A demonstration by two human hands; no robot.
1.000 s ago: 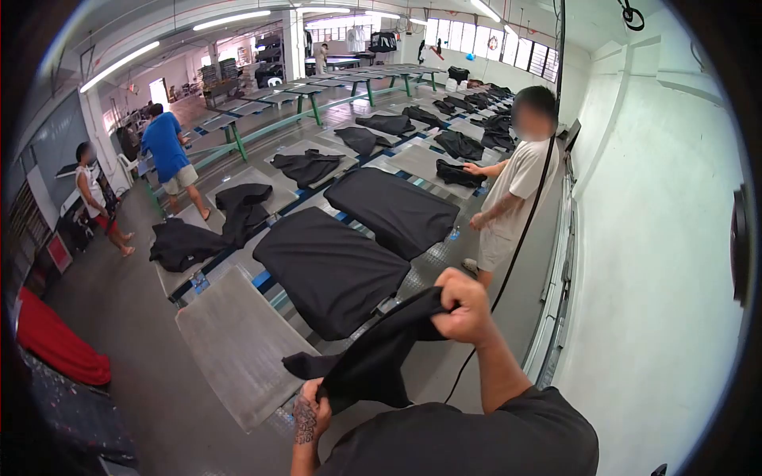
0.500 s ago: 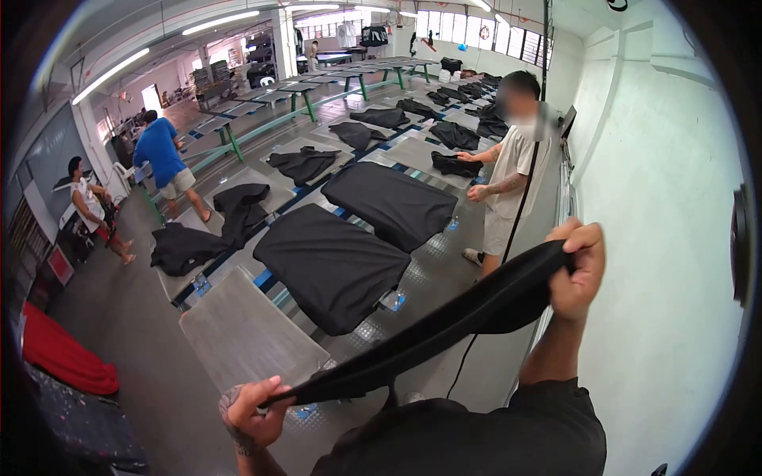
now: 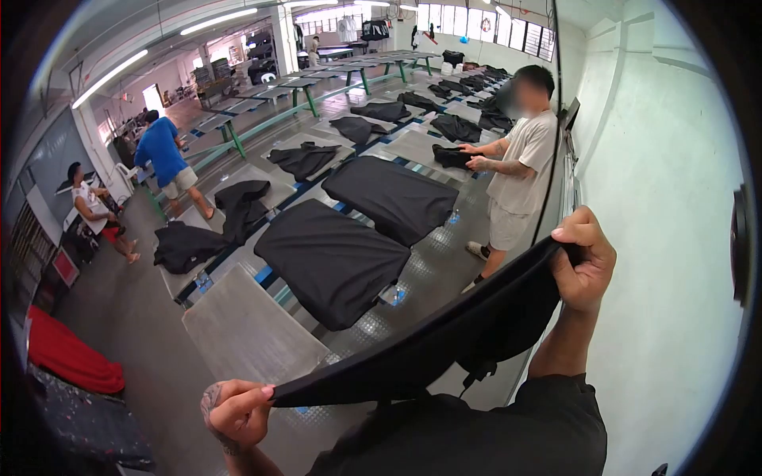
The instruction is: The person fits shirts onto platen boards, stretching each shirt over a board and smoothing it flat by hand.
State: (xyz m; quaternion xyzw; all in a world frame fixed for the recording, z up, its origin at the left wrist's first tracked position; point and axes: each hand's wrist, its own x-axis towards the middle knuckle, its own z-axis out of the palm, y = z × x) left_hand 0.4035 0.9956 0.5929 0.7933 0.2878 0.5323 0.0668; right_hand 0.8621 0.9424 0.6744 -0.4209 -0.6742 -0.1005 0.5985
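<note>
A black shirt (image 3: 429,337) is stretched taut on a slant between my two hands, low in front of me. My left hand (image 3: 236,412) pinches its lower left end. At the upper right, my right hand (image 3: 586,258) is closed round the other end, fingers wrapped over the cloth. Just beyond my left hand is a bare grey printing board (image 3: 250,325). One black shirt (image 3: 329,262) lies smooth over the neighbouring board, and another flat black shirt (image 3: 389,197) covers the board past it.
Crumpled black shirts (image 3: 186,246) lie on boards along the long table. A person in a light shirt (image 3: 524,159) handles a black garment (image 3: 454,156) on the right. Further people are at left, one in blue (image 3: 163,155). Red cloth (image 3: 71,353) hangs lower left; a white wall (image 3: 659,238) runs along the right.
My hands have moved slightly farther apart, drawing the shirt tighter and wider. The person in the light shirt has brought both hands onto the garment on their board.
</note>
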